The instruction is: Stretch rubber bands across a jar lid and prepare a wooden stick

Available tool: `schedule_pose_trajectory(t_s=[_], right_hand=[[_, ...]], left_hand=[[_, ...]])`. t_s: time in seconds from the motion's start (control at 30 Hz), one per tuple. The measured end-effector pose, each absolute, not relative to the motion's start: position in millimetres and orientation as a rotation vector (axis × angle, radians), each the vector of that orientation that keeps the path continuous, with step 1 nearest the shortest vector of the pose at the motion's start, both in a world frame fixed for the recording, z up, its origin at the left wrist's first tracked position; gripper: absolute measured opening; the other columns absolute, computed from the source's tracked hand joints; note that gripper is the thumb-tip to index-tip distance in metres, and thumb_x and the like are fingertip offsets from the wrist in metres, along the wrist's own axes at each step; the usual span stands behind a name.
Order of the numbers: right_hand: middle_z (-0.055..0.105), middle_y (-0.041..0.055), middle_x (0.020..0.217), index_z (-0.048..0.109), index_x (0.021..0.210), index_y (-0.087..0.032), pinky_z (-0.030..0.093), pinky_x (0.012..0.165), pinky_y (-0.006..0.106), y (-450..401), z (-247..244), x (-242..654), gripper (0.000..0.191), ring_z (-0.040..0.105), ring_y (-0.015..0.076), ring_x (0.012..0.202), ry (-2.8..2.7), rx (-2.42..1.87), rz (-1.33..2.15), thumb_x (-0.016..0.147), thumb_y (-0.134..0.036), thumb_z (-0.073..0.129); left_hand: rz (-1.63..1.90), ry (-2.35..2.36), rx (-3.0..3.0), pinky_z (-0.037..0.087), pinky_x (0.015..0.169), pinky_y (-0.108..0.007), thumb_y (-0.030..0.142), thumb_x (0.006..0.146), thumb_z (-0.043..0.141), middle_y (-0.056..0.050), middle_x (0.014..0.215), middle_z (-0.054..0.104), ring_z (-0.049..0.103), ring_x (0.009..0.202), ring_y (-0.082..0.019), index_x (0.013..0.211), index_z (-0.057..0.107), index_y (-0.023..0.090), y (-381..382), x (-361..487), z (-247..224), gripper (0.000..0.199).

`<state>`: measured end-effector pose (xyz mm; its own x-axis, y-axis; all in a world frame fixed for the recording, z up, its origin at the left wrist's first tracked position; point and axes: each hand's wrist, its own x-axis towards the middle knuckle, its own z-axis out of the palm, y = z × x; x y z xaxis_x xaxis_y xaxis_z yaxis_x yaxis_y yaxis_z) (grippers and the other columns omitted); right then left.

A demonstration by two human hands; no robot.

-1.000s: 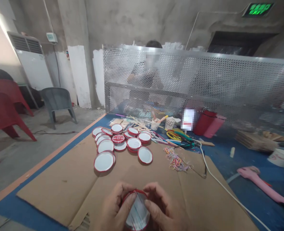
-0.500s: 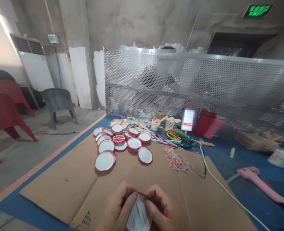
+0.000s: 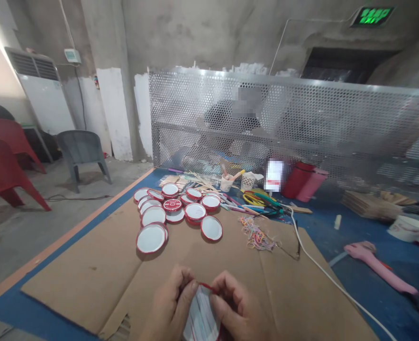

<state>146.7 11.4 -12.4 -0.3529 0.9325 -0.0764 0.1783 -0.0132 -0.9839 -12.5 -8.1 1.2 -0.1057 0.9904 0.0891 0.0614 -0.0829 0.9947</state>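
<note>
At the lower middle of the view, a red-rimmed jar lid (image 3: pixel 201 315) is held between my two hands. Several thin pale and coloured strands run lengthwise across its white face. My left hand (image 3: pixel 176 303) pinches the far left edge with thumb and bent fingers. On the other side, my right hand (image 3: pixel 235 305) grips the far right edge the same way. Beyond them, loose jar lids lie in a group, mostly white side up, one lid (image 3: pixel 211 228) nearest my right hand and one showing its red printed top (image 3: pixel 173 204). A tangle of small coloured rubber bands (image 3: pixel 255 234) rests to their right.
A cardboard sheet (image 3: pixel 77 279) covers much of the blue table. Scissors (image 3: pixel 262 198), paper cups (image 3: pixel 226 183), thin sticks and a lit phone (image 3: pixel 274 175) stand or lie behind. A white cable (image 3: pixel 323 270) and pink glue gun (image 3: pixel 376 267) are right. A person sits behind the perforated screen (image 3: pixel 188 109).
The held lid has tilted so more of its striped face shows, and both hands have shifted slightly. The whole view has moved a little, and the person behind the screen has lowered their head.
</note>
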Motion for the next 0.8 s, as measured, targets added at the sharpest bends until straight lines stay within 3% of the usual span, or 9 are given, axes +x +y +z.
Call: schedule_pose_trajectory(t_s=[0.13, 0.27, 0.33, 0.4, 0.5, 0.8], right_hand=[[0.053, -0.0014, 0.067, 0.051, 0.081, -0.018, 0.037, 0.054, 0.021, 9.7, -16.3, 145.2, 0.046, 0.048, 0.0113, 0.059, -1.598, -1.148, 1.411, 0.084, -0.065, 0.050], [0.053, -0.0021, 0.064, 0.053, 0.079, -0.019, 0.038, 0.054, 0.021, 21.4, -10.8, 163.5, 0.041, 0.050, 0.0116, 0.057, -1.788, -1.214, 1.220, 0.092, -0.057, 0.044], [0.057, 0.0000, 0.065, 0.057, 0.078, -0.019, 0.040, 0.059, 0.023, 37.2, -2.8, 183.4, 0.034, 0.054, 0.0137, 0.062, -1.981, -1.383, 0.802, 0.098, -0.041, 0.038], [0.064, 0.0052, 0.081, 0.062, 0.081, -0.019, 0.042, 0.072, 0.028, 56.2, 5.5, 203.9, 0.024, 0.059, 0.0183, 0.078, -2.189, -1.540, 0.211, 0.094, -0.022, 0.041], [0.068, 0.0133, 0.096, 0.067, 0.086, -0.016, 0.042, 0.083, 0.035, 79.6, 11.7, 222.1, 0.029, 0.061, 0.0251, 0.094, -2.342, -1.675, -0.346, 0.084, -0.002, 0.042], [0.068, 0.0143, 0.080, 0.068, 0.080, -0.015, 0.041, 0.064, 0.034, 99.5, 8.0, 220.7, 0.031, 0.064, 0.0252, 0.072, -2.285, -1.789, -0.235, 0.083, -0.001, 0.040]], left_hand=[[1.276, 1.220, 1.233, 0.042, 0.064, -0.025, 0.046, 0.078, 0.065, 0.000, 0.069, 0.061, 0.055, 0.066, -0.017, 0.091, 0.061, 0.019, -6.1, -12.8, 1.6, 0.031], [1.058, 1.263, 1.283, 0.041, 0.061, -0.024, 0.046, 0.080, 0.060, -0.001, 0.067, 0.062, 0.055, 0.065, -0.017, 0.074, 0.063, 0.018, -2.8, -16.3, 5.1, 0.029], [1.032, 1.260, 1.309, 0.040, 0.059, -0.024, 0.046, 0.081, 0.059, 0.000, 0.065, 0.058, 0.053, 0.063, -0.016, 0.072, 0.062, 0.018, -1.5, -18.1, 7.0, 0.029], [1.036, 1.249, 1.321, 0.039, 0.059, -0.024, 0.045, 0.081, 0.060, 0.001, 0.063, 0.056, 0.051, 0.061, -0.016, 0.072, 0.062, 0.018, -0.9, -18.2, 8.3, 0.029], [1.081, 1.254, 1.301, 0.038, 0.058, -0.023, 0.045, 0.080, 0.060, 0.002, 0.061, 0.056, 0.049, 0.059, -0.015, 0.070, 0.062, 0.018, -2.0, -15.3, 9.2, 0.029], [1.132, 1.270, 1.274, 0.038, 0.057, -0.023, 0.042, 0.078, 0.062, 0.001, 0.060, 0.058, 0.051, 0.058, -0.015, 0.069, 0.063, 0.019, -4.9, -12.7, 6.1, 0.025]])
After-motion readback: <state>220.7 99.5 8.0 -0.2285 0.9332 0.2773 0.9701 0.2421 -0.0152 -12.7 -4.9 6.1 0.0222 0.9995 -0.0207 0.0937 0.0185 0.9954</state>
